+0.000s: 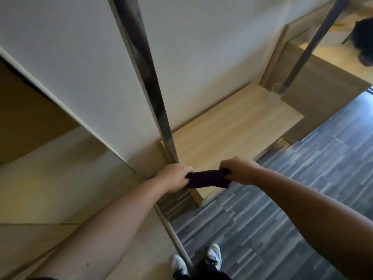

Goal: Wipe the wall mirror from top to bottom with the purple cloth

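A dark purple cloth (205, 179) is bunched into a short roll and stretched between my two hands, just above the front corner of a low wooden ledge. My left hand (174, 176) grips its left end and my right hand (237, 170) grips its right end. The wall mirror (50, 188) fills the lower left, its thin frame edge (177, 239) running down towards my shoes; it reflects beige walls and a strip of floor. Neither the cloth nor my hands touch the glass.
A dark metal strip (149, 77) runs up the white wall above my left hand. The light wooden ledge (232, 122) holds a clear cup (279, 90) at the foot of a slanted pole. Grey striped flooring (292, 199) lies to the right. A black object (363, 37) sits at the top right.
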